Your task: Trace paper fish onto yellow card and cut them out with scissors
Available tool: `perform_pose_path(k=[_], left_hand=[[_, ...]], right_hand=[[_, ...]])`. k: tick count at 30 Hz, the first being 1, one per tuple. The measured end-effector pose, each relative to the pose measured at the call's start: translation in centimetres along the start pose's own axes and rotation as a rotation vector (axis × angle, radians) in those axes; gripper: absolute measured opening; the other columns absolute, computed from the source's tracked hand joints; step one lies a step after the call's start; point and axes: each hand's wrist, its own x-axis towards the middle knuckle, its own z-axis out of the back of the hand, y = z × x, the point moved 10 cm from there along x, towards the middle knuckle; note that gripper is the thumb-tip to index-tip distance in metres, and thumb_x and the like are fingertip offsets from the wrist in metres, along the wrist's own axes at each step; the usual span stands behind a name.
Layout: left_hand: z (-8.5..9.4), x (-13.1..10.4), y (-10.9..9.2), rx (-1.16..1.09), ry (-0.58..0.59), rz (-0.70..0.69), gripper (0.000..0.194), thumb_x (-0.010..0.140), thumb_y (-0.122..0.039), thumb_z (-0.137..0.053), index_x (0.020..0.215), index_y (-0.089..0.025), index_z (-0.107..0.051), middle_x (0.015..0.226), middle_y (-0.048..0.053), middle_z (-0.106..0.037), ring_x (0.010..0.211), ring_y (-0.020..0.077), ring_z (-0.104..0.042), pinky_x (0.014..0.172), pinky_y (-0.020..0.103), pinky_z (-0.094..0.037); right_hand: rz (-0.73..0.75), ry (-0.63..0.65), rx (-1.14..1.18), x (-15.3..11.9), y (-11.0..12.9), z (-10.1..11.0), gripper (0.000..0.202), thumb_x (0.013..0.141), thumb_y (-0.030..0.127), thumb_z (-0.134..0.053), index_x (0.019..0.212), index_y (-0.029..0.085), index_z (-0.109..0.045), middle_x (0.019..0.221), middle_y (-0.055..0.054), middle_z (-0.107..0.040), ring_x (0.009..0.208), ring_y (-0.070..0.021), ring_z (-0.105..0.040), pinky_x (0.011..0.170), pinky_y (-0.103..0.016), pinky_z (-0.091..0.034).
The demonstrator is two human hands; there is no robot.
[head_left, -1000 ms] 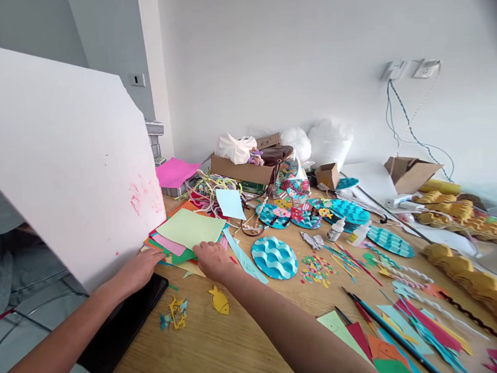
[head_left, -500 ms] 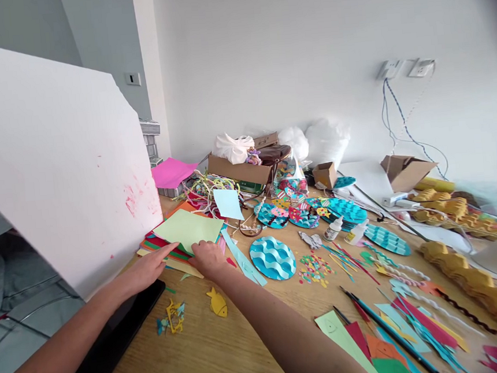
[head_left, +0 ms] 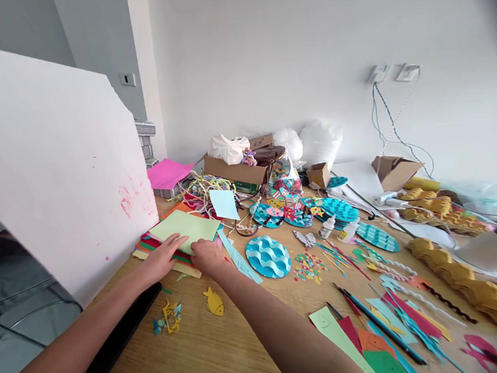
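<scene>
My left hand [head_left: 164, 257] reaches over the stack of coloured paper [head_left: 146, 246], its fingers stretched out along the near edge of a light green paper sheet [head_left: 186, 225] on top. Close beside it, my right hand [head_left: 208, 255] has its fingers curled down on the near right part of that sheet, pinching it; the fingertips are hidden. Below the hands, a yellow paper fish [head_left: 214, 302] lies on the table next to yellow and blue paper scraps [head_left: 172, 317]. A round blue wavy-patterned disc [head_left: 267, 257] and light blue paper strips [head_left: 240, 258] lie right of my right hand.
A large white board [head_left: 58, 151] stands at the left. A black flat object [head_left: 122, 340] lies at the table's left edge. Glue bottles [head_left: 326, 227], confetti [head_left: 308, 267], pencils [head_left: 380, 326] and yellow egg-carton pieces [head_left: 451, 273] spread rightward. A cardboard box [head_left: 235, 170] stands behind.
My left hand has shifted right and up onto the light green sheet, closer to my right hand. The right hand stays at the sheet's near edge. The view has turned slightly.
</scene>
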Motion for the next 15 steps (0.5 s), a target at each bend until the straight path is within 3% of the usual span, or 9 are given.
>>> perform_pose_path(k=[2, 5, 11, 15], left_hand=[[-0.2, 0.8, 0.1, 0.031, -0.018, 0.021, 0.042, 0.086, -0.023, -0.054, 0.127, -0.018, -0.045, 0.136, 0.011, -0.042, 0.119, 0.0274, -0.046, 0.095, 0.049, -0.041], [0.0, 2.0, 0.6, 0.065, -0.028, 0.074, 0.031, 0.087, -0.030, -0.055, 0.114, -0.017, -0.054, 0.118, 0.009, -0.056, 0.101, 0.0230, -0.057, 0.084, 0.045, -0.048], [3.0, 3.7, 2.6, -0.008, -0.125, 0.221, 0.025, 0.087, -0.031, -0.054, 0.107, -0.015, -0.056, 0.106, 0.007, -0.060, 0.090, 0.0192, -0.060, 0.077, 0.040, -0.051], [4.2, 3.8, 3.8, -0.165, -0.188, 0.338, 0.026, 0.088, -0.032, -0.054, 0.108, -0.015, -0.055, 0.101, 0.006, -0.061, 0.081, 0.0167, -0.061, 0.070, 0.035, -0.053]], right_hand=[[-0.005, -0.022, 0.018, -0.2, 0.0, 0.1, 0.026, 0.090, 0.030, -0.054, 0.111, 0.014, -0.056, 0.110, -0.007, -0.059, 0.095, -0.0195, -0.059, 0.080, -0.040, -0.050], [-0.025, -0.065, 0.052, -0.5, -0.5, 0.9, 0.023, 0.090, 0.029, -0.054, 0.106, 0.014, -0.058, 0.108, -0.007, -0.060, 0.096, -0.0195, -0.059, 0.081, -0.040, -0.049], [-0.126, -0.181, 0.127, -2.0, -4.2, 3.8, 0.021, 0.091, 0.017, -0.045, 0.109, 0.015, -0.056, 0.111, -0.008, -0.059, 0.104, -0.0186, -0.055, 0.084, -0.033, -0.045], [-0.178, -0.136, 0.158, -3.5, -6.6, 2.8, 0.018, 0.092, 0.022, -0.046, 0.104, 0.014, -0.058, 0.104, -0.006, -0.061, 0.095, -0.0180, -0.059, 0.079, -0.034, -0.048]])
